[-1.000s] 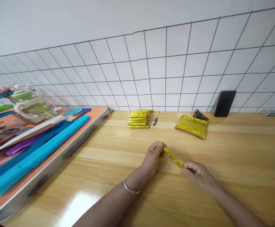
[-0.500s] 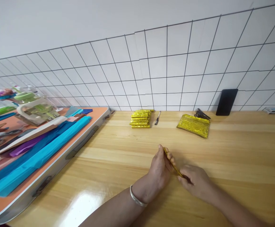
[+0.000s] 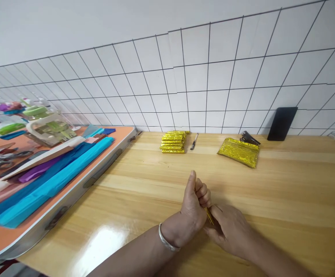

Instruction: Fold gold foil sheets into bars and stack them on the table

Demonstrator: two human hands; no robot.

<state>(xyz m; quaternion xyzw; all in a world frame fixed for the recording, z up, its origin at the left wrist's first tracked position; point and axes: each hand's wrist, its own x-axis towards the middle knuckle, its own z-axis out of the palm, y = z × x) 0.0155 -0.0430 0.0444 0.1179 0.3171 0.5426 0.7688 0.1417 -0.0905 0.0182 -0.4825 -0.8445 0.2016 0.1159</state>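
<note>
Near the front middle of the wooden table, my left hand (image 3: 194,204) is closed round a thin gold foil strip (image 3: 209,216), its thumb pointing up and a silver bangle on its wrist. My right hand (image 3: 231,231) pinches the strip's lower part, close against the left hand. Most of the strip is hidden by the fingers. Farther back lies a stack of gold foil rolls (image 3: 173,142). A flat gold foil piece (image 3: 239,152) rests at the back right, with a black clip (image 3: 249,137) at its rear edge.
A pen (image 3: 194,141) lies beside the rolls. A black phone (image 3: 282,124) leans on the tiled wall. At left, an orange-topped board (image 3: 124,132) holds blue paper (image 3: 69,173), scissors (image 3: 6,159) and a lidded jar (image 3: 49,125). The wooden table (image 3: 144,184) spans the front.
My right hand has moved left, up against my left hand. My left fingers have curled tighter, and less of the gold strip shows. The view has shifted slightly.
</note>
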